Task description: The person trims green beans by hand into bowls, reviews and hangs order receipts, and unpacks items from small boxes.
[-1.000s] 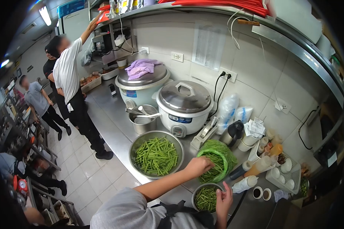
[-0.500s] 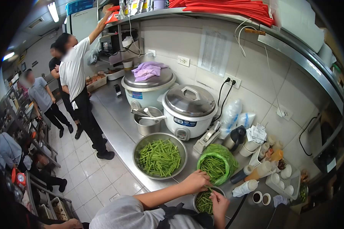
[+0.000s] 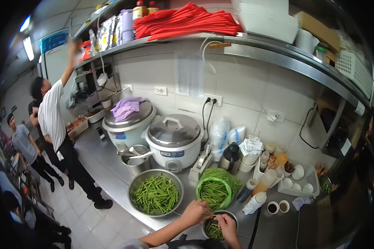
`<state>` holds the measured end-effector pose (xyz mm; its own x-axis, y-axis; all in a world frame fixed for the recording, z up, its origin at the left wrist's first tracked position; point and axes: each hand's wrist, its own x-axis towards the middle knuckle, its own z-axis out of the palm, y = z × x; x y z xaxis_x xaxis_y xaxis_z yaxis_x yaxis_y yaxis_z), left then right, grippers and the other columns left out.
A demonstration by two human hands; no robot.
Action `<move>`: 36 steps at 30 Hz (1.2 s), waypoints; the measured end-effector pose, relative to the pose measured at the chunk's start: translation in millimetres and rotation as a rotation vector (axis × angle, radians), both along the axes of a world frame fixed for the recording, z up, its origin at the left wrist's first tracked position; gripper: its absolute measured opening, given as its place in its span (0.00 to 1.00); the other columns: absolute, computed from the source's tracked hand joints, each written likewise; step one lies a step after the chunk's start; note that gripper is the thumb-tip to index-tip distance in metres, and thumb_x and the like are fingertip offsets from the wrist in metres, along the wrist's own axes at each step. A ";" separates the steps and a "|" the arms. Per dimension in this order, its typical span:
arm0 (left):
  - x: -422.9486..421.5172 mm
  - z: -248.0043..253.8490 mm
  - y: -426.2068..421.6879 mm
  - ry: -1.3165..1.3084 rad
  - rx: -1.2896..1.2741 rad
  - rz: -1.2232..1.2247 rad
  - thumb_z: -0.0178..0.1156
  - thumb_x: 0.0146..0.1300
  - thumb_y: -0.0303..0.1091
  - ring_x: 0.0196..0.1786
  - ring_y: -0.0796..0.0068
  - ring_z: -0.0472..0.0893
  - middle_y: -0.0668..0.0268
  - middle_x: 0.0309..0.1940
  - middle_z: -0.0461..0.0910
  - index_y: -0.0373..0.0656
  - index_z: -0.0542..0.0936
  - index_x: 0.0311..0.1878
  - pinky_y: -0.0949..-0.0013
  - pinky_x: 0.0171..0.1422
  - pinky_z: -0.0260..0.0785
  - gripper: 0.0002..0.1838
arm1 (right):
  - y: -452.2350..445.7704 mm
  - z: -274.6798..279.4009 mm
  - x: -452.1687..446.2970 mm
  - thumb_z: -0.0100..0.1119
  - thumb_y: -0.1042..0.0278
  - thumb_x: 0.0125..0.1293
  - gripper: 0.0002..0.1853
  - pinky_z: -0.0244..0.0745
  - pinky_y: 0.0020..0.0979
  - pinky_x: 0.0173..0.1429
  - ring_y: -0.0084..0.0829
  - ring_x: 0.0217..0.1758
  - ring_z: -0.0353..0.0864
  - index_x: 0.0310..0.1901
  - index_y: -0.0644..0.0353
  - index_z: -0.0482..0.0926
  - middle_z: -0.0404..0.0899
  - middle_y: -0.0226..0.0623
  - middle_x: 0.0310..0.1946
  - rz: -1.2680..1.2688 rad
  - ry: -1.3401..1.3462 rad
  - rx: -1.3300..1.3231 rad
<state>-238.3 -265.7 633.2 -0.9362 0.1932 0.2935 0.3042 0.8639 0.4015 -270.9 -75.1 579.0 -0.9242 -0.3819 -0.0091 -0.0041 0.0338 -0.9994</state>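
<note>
My left hand (image 3: 196, 212) is closed just above the rim of a small metal bowl (image 3: 234, 216) of green beans, with a thin bean between its fingers. Beside it, over the same bowl, my right hand (image 3: 225, 227) pinches the bean's other end. Behind them lies an open green plastic bag (image 3: 232, 179) full of beans (image 3: 213, 193). A larger metal colander (image 3: 133, 181) with cut bean pieces (image 3: 157, 194) stands to the left.
Two rice cookers (image 3: 174, 143) stand by the wall, with a steel pot (image 3: 136, 166) in front. A tape dispenser (image 3: 201, 166), squeeze bottles (image 3: 254, 203) and sauce cups (image 3: 284, 206) are on the right. Coworkers (image 3: 54, 112) stand at left under a long shelf (image 3: 170, 41).
The view has tilted up, showing more of the shelf. My left hand has come from the green bag to the small bowl, and both hands now meet over it at a bean.
</note>
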 end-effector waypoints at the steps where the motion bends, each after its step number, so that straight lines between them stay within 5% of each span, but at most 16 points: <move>1: 1.6 -4.1 2.4 -0.055 0.030 -0.012 0.69 0.49 0.40 0.46 0.71 0.78 0.73 0.38 0.81 0.56 0.87 0.34 0.63 0.50 0.67 0.08 | -0.1 0.1 -0.2 0.55 0.64 0.70 0.12 0.62 0.22 0.24 0.15 0.19 0.67 0.34 0.64 0.80 0.72 0.26 0.17 -0.002 -0.099 -0.107; 5: 0.4 -21.5 10.9 -0.079 0.308 0.052 0.69 0.52 0.44 0.36 0.64 0.82 0.67 0.30 0.83 0.51 0.87 0.37 0.62 0.42 0.72 0.12 | -1.1 15.7 -1.5 0.48 0.62 0.71 0.13 0.63 0.22 0.24 0.20 0.18 0.66 0.34 0.63 0.74 0.67 0.29 0.19 -0.167 -0.229 -0.329; 9: -2.1 -18.1 12.6 -0.272 0.866 0.068 0.71 0.55 0.40 0.29 0.81 0.79 0.70 0.26 0.83 0.41 0.84 0.42 0.73 0.37 0.72 0.15 | 13.7 -25.2 -11.8 0.41 0.57 0.72 0.17 0.66 0.28 0.27 0.26 0.21 0.68 0.38 0.63 0.73 0.69 0.33 0.24 0.002 -0.311 -0.407; 18: -6.9 -52.5 8.0 -0.378 1.438 -0.032 0.68 0.59 0.29 0.31 0.89 0.76 0.71 0.29 0.81 0.37 0.74 0.54 0.81 0.41 0.67 0.21 | -5.2 -3.8 2.5 0.49 0.62 0.73 0.12 0.64 0.25 0.26 0.20 0.22 0.65 0.42 0.63 0.73 0.71 0.33 0.28 0.333 -0.480 -0.302; 25: 4.3 -42.3 -25.5 -0.437 1.397 -0.082 0.68 0.57 0.25 0.38 0.84 0.82 0.66 0.35 0.84 0.36 0.71 0.57 0.79 0.47 0.71 0.25 | -5.8 -12.0 0.8 0.50 0.65 0.73 0.09 0.64 0.24 0.26 0.18 0.21 0.64 0.37 0.61 0.72 0.70 0.30 0.27 0.242 -0.434 -0.305; 32: -0.8 -49.4 -13.3 -0.585 1.359 -0.173 0.65 0.56 0.21 0.39 0.79 0.83 0.63 0.35 0.85 0.34 0.75 0.50 0.75 0.45 0.75 0.18 | -17.2 -0.1 5.6 0.51 0.64 0.72 0.08 0.59 0.23 0.30 0.16 0.24 0.62 0.34 0.54 0.70 0.68 0.25 0.28 -0.003 -0.421 -0.434; 36: -6.0 -45.0 -10.9 -0.432 1.442 -0.090 0.65 0.58 0.21 0.39 0.75 0.84 0.60 0.35 0.85 0.37 0.77 0.42 0.72 0.46 0.77 0.10 | -17.9 9.3 4.3 0.50 0.63 0.73 0.08 0.58 0.24 0.31 0.16 0.24 0.61 0.35 0.53 0.69 0.68 0.24 0.27 -0.065 -0.475 -0.516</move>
